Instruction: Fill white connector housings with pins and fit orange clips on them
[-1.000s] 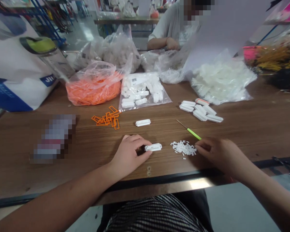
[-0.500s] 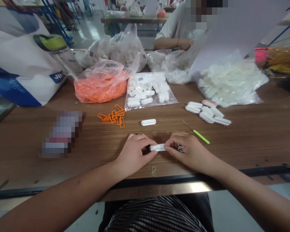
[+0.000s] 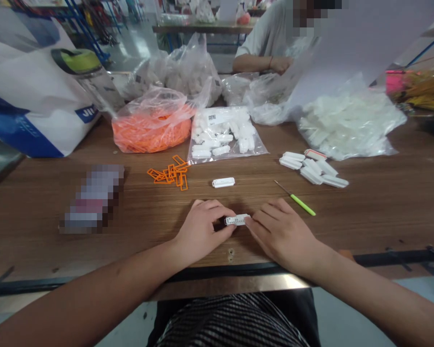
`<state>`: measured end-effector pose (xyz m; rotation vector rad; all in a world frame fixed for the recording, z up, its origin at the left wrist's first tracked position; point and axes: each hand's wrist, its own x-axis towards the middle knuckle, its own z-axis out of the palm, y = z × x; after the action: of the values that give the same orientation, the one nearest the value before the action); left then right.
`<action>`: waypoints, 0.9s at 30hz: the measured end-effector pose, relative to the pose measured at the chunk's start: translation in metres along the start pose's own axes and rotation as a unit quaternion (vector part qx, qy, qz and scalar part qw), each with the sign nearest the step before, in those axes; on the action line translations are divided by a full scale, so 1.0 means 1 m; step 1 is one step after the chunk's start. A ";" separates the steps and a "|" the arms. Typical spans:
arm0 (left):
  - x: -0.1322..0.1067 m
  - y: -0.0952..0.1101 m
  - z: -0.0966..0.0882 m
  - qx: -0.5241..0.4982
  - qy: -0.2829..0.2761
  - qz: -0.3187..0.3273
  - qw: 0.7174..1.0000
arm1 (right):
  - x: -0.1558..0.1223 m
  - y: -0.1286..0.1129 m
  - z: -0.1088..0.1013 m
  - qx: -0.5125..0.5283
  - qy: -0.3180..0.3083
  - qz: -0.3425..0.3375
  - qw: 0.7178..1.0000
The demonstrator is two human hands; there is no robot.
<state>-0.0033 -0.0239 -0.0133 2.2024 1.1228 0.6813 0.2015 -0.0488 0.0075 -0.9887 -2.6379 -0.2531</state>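
Note:
Near the table's front edge, my left hand [image 3: 204, 231] pinches the left end of a small white plastic housing [image 3: 237, 220], its top showing a row of small dark holes. My right hand [image 3: 284, 231] is closed at the other end, its fingertips on the housing and its knuckles up; the palm is hidden. A similar white housing [image 3: 223, 182] lies just beyond. To the right rests a thin pick with a green handle [image 3: 303, 205]. Several loose orange rectangular frames [image 3: 170, 173] lie in a heap to the left.
Several white housings [image 3: 312, 167], one with an orange rim, lie at right. Behind are bags of orange frames [image 3: 152, 127], white housings [image 3: 220, 137] and pale parts [image 3: 347, 118]. A blurred flat object [image 3: 94, 197] and a bottle [image 3: 97, 82] stand left. A co-worker's arm [image 3: 255, 62] is opposite.
My right hand has rolled over, palm turned down, hiding small metallic bits that showed among its fingers before. The left hand keeps its hold on the housing.

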 end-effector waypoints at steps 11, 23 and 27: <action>-0.001 -0.001 0.000 0.002 -0.003 0.003 1.000 | -0.010 0.000 0.004 0.050 0.049 0.039 0.997; -0.001 -0.003 0.001 0.006 -0.001 0.004 1.000 | -0.002 -0.002 0.011 0.196 0.058 0.133 0.970; -0.001 -0.001 0.001 0.010 -0.001 0.005 1.000 | -0.010 0.007 0.005 0.265 0.072 0.159 0.948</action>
<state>-0.0036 -0.0248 -0.0149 2.2261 1.1220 0.6746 0.2122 -0.0484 -0.0008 -1.1198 -2.1836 0.4216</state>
